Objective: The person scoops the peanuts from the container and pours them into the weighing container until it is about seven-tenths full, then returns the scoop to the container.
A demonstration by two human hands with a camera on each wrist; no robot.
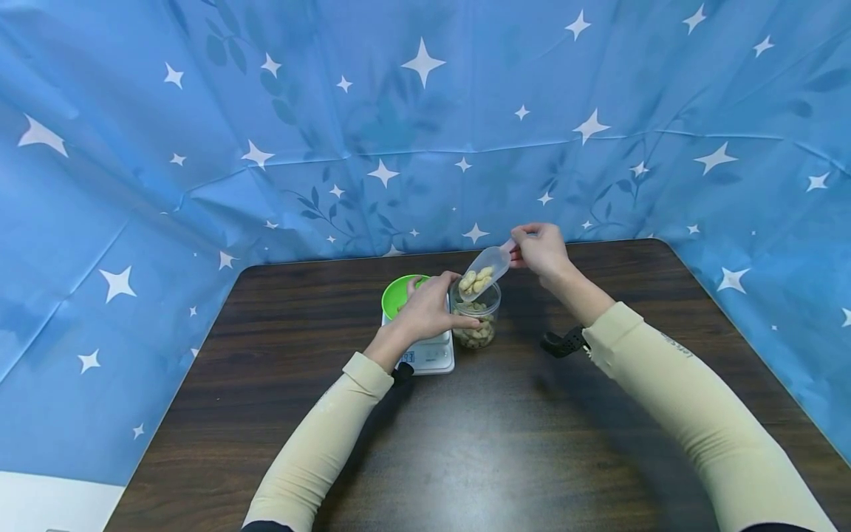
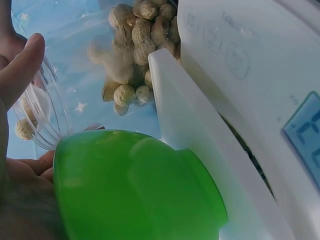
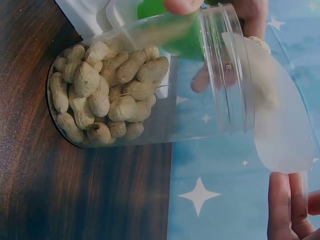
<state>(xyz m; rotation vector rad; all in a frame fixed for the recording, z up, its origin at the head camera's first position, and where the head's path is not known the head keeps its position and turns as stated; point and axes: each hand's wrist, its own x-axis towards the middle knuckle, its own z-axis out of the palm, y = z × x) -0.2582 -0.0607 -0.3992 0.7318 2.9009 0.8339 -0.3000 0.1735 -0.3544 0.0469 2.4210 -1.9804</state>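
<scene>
My left hand [image 1: 425, 309] grips a clear plastic jar [image 3: 187, 127] near its rim, thumb on the near side. Peanuts in their shells [image 3: 97, 95] fill roughly the lower half of the jar, which stands upright on the table. Between thumb and fingers, my right hand [image 1: 541, 251] pinches the handle of a translucent white scoop [image 1: 495, 258]. Several peanuts lie in the scoop, whose tip slants down over the jar's mouth. Beside the jar, a green bowl [image 2: 125, 185] sits on a white kitchen scale [image 1: 432, 362]; my left hand partly hides both, and the bowl's contents cannot be seen.
Dark wooden table [image 1: 425, 443] surface runs under everything. Behind its far edge hangs a blue star-patterned cloth [image 1: 425, 125]. The scale's lit display [image 2: 307, 132] is only partly visible. A black strap [image 1: 564, 343] hangs by the right wrist.
</scene>
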